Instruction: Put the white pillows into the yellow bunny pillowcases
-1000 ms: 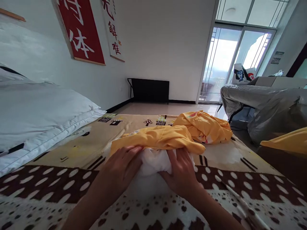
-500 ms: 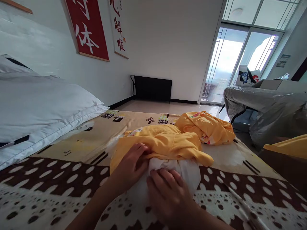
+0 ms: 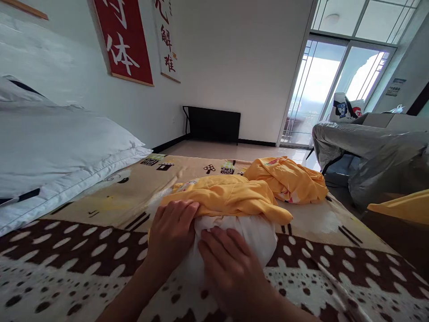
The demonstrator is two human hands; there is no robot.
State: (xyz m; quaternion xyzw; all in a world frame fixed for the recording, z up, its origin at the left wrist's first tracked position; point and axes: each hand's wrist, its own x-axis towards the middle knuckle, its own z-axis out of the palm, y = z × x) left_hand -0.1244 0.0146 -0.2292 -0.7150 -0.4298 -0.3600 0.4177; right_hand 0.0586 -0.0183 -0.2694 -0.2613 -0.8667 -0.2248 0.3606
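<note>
A yellow cloth cover (image 3: 231, 197) lies bunched over the far end of a soft white cushion (image 3: 258, 237), whose near part stands out bare. My left hand (image 3: 176, 219) is closed on the cover's edge at the left, the thumb side against the cushion. On top of the white cushion rests my right hand (image 3: 231, 264), fingers stretched forward and pressing on it just short of the yellow edge; its thumb is hidden. Behind and to the right is a second crumpled yellow cloth (image 3: 288, 179) with a printed pattern.
A patterned blanket (image 3: 110, 201) spreads under everything. White pillows (image 3: 67, 147) are stacked at the left. More yellow fabric (image 3: 402, 205) juts in at the right edge. Beyond stand a plastic-wrapped piece of furniture (image 3: 368, 138) and a black folded panel (image 3: 214, 125) by the wall.
My left hand has shifted left and slightly up, its fingers now over the cover's edge. The cover's front edge sits a little farther back, baring more of the white cushion.
</note>
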